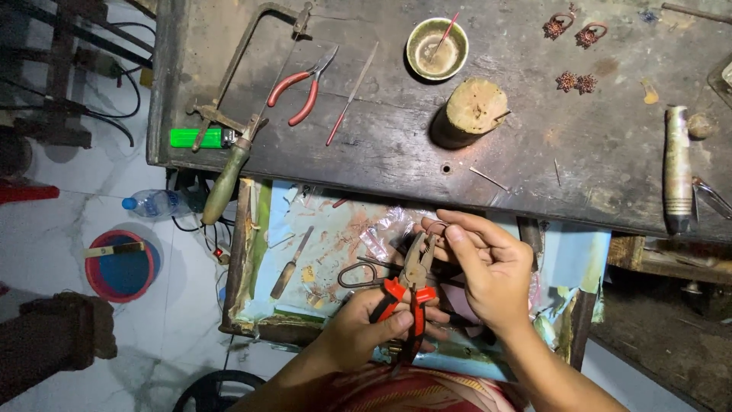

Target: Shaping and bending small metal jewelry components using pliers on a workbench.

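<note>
Over an open drawer: left hand clamped on one pair of red-handled pliers, right hand pinching one small wire ring at the pliers' tip; four copper ornaments on the bench.

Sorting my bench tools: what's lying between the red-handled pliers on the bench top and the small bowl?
In the head view, a slim needle file lies diagonally between the red-handled pliers and the small bowl.

Upper left on the worktop, saw frame lies beside the spare pliers; bowl sits above the wooden stump at centre; lower centre, both hands meet over the drawer.
</note>
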